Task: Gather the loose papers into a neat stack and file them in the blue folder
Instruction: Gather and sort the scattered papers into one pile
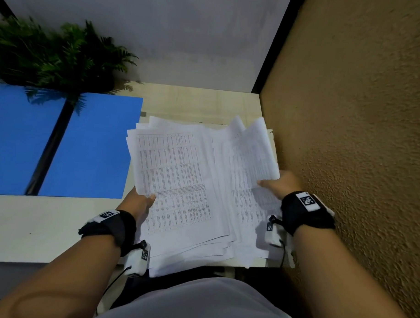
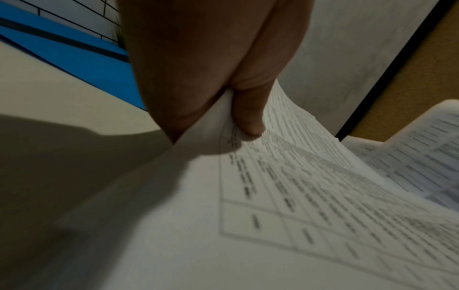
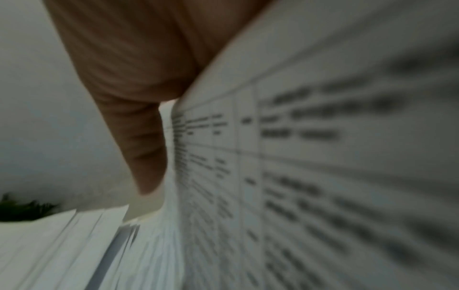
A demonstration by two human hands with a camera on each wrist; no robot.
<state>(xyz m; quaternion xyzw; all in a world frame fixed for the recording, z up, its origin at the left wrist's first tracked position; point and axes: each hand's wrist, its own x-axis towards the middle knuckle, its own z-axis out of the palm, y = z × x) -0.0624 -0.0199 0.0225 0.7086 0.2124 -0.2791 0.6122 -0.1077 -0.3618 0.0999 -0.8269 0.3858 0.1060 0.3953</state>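
A messy pile of white printed papers [image 1: 191, 194] lies fanned out on the table's right half, some hanging over the near edge. My left hand [image 1: 140, 204] pinches the left edge of a top sheet [image 2: 285, 157], thumb on top. My right hand [image 1: 277, 185] grips a few sheets [image 1: 254, 151] at the pile's right side and lifts them, curled upward; close up they show as blurred sheets [image 3: 323, 157] beside my thumb. The blue folder [image 1: 62, 141] lies open and flat at the left, with a dark spine down its middle; its edge [image 2: 87, 56] shows behind my left hand.
A green fern [image 1: 53, 55] stands at the back left, its fronds over the folder's far edge. A rough brown wall [image 1: 360, 116] borders the table [image 1: 47, 224] on the right, close to my right hand. A grey panel stands behind.
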